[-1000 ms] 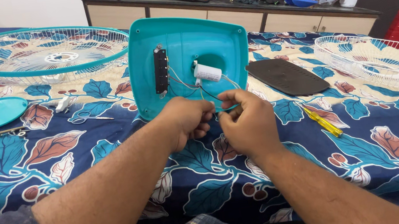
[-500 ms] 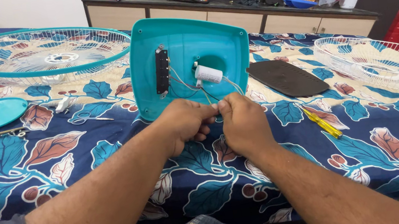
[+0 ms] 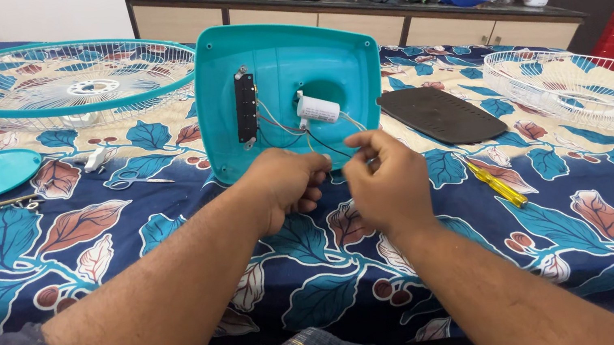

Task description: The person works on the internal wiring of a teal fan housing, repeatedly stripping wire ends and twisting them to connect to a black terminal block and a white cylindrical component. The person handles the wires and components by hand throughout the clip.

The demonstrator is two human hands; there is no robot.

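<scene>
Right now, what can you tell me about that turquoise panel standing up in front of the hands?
The panel is a turquoise, roughly square shell with rounded corners, plastic by its look. It stands almost upright on the leaf-print cloth, its hollow inner side facing the camera. A black strip is fixed at its left, a small white cylinder near its middle. Thin wires run from these down to the left hand and right hand, which cover its lower edge.

Right hand (image 3: 388, 182) now slightly higher.
</scene>
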